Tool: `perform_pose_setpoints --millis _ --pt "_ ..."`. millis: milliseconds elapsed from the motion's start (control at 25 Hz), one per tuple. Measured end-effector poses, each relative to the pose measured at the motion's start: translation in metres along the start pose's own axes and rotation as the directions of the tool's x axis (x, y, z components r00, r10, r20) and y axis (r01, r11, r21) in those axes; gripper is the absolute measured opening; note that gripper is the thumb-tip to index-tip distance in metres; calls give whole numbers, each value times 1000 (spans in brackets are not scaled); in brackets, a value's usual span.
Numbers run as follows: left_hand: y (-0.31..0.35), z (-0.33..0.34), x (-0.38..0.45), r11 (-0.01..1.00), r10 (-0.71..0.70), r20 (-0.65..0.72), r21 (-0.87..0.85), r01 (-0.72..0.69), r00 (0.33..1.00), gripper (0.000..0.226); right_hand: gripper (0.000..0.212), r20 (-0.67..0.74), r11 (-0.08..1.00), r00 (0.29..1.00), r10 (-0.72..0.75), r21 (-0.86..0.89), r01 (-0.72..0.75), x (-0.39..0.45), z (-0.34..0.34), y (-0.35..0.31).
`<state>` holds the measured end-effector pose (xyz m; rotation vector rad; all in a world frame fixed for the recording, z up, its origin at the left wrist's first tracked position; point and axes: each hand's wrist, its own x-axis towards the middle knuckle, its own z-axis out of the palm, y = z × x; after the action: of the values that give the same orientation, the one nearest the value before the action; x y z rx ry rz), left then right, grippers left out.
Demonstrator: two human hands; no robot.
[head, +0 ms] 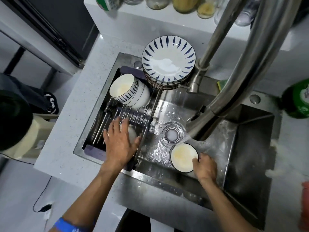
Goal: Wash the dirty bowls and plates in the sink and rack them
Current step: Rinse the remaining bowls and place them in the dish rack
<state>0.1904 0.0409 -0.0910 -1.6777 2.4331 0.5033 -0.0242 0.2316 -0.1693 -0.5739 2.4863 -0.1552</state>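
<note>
Steel sink (234,156) is lying below me, wet, with water running from the tap (234,77) down toward the drain (173,133). My left hand (119,141) is reaching over the rack (133,118) that is sitting across the sink's left half; my fingers are spreading wide over a white bowl (133,133) there, palm down on it, thumb lying against its right side. Whether I am gripping it or only resting on it, I cannot tell.

My right hand (204,166) is holding a second bowl (183,157) low in the basin, just in front of the drain. My fingers are curling over its near right rim, and the bowl is tilting so its inside is facing up toward me. Yellowish smears are showing inside it. Water is streaming past its far edge.

At the back of the rack, nested bowls (128,90) are lying on their sides, mouths facing left, the front one also showing a yellow stain. Just behind them, a stack of plates (168,61) with blue dashes around the rim is sitting at the sink's far edge, beside the tap's base. A green bottle (297,101) is standing on the counter (66,131) to the right, and jars (184,4) are lining the shelf beyond.
</note>
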Motion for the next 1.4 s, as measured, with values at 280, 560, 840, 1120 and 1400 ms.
perform_pose_setpoints --millis 280,560,840,1120,1400 --pt "107 22 -35 269 -16 570 -789 552 822 45 19 257 743 956 143 610 -275 -19 -50 -53" --pt "122 8 -3 171 -160 521 -822 543 838 54 42 -54 655 654 -755 -1 756 -64 -83 -66" --pt "136 -19 -9 380 -99 391 -835 398 915 32 51 161 646 629 -760 86 758 -47 -102 -79" --pt "144 -16 -2 402 -69 362 -842 358 930 48 26 59 702 702 -709 149 696 -42 -108 -78" --pt "140 -26 15 478 61 433 -804 355 899 56 15 -187 749 794 -579 262 608 -44 -109 -74"
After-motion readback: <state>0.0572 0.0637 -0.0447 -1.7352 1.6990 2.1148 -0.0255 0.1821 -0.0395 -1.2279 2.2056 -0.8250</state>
